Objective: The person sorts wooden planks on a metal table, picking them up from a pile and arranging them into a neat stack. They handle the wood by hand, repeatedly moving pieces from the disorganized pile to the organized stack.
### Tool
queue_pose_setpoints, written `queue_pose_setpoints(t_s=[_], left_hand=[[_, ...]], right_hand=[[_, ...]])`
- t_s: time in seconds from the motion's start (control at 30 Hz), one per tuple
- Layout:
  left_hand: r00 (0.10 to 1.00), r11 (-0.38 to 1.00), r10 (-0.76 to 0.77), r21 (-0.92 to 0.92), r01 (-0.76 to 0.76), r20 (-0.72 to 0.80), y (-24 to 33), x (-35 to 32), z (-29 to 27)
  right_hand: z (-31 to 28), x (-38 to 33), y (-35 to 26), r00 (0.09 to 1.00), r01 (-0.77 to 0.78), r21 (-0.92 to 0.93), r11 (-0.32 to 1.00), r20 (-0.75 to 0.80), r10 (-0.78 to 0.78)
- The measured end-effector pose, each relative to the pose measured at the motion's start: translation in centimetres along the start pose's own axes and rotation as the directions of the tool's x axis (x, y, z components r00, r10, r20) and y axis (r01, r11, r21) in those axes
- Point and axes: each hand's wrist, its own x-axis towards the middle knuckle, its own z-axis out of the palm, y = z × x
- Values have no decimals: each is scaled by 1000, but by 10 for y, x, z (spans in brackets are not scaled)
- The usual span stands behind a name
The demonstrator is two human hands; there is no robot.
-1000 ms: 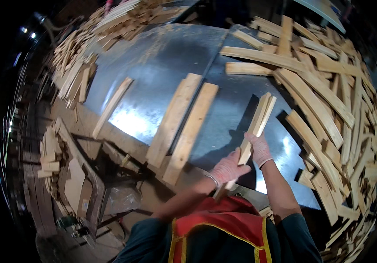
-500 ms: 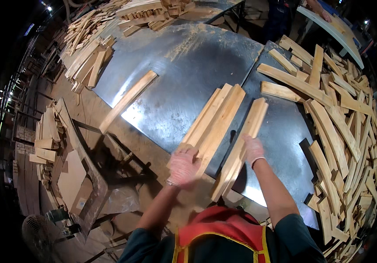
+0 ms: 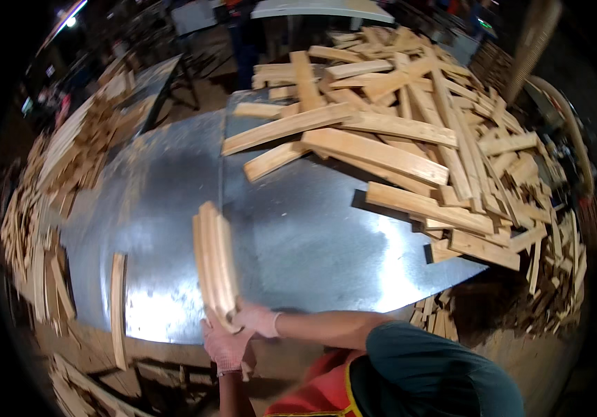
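A bundle of several pale wooden strips (image 3: 213, 257) slants away from me over the metal table (image 3: 291, 257), its far end pointing to the table's back. My left hand (image 3: 226, 345), in a pinkish-white glove, is closed at the bundle's near end. My right hand (image 3: 258, 319), gloved alike, reaches across from the right and grips the same end from its right side. The two hands nearly touch, and some fingers are hidden behind the wood or blurred.
A large jumbled pile of wooden strips (image 3: 382, 153) covers the table's right and back. One strip (image 3: 118, 306) overhangs the near left edge. Stacks of strips (image 3: 79, 146) stand at the left. Behind the table are a white-topped table (image 3: 322, 8) and a person's dark-clothed legs (image 3: 243, 52).
My view has turned right. The two separate bundles are now together as one, and my hands, apart before, have met at its near end.
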Motion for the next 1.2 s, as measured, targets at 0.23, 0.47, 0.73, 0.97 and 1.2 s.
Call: queue_pose_setpoints(t_s=[0.23,0.47,0.73,0.97,1.2], left_hand=[[996,984,-87,155,84,12,-10,19,-38],[977,915,122,402,-42,-175,-7,17,-24],[906,905,420,43,-423,63,161,-97,47],[900,914,391,30,-404,195,190,-101,59],[853,898,438,-171,-404,285,188,-85,33]], right_hand=[[-173,-41,31,758,538,-282,794,-250,-602],[-517,-158,30,459,-325,-620,714,-764,-455],[-566,-201,34,651,-494,-708,504,-686,-325],[-485,-170,120,703,-418,-762,495,-616,-356],[-415,-192,102,789,315,-26,949,-548,-277]])
